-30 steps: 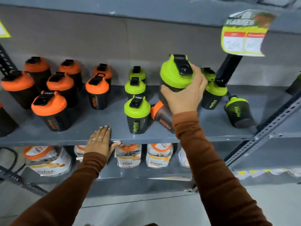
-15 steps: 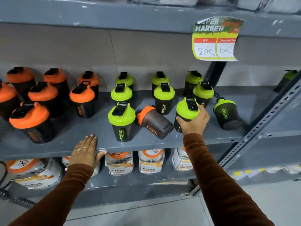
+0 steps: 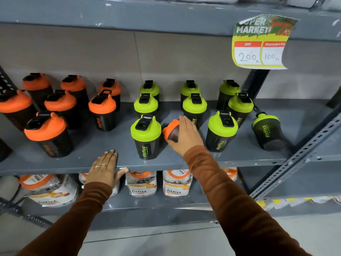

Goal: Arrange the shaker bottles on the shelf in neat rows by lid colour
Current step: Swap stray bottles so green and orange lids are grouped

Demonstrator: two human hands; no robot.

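Several orange-lidded shaker bottles stand in rows at the left of the grey shelf. Several green-lidded bottles stand in rows at the middle and right. One orange-lidded bottle lies on its side among the green ones, and my right hand is closed over its dark body. A green-lidded bottle stands upright just right of that hand. Another green-lidded bottle leans tilted at the far right. My left hand rests flat on the shelf's front edge, fingers apart.
A price tag hangs from the shelf above. A slotted metal upright runs diagonally at the right. Pouches of product fill the lower shelf. A dark post stands behind the right green bottles.
My right hand set the green-lidded bottle down upright at the front right, let it go, and moved left onto the lying orange-lidded bottle. My left hand stayed on the shelf edge.
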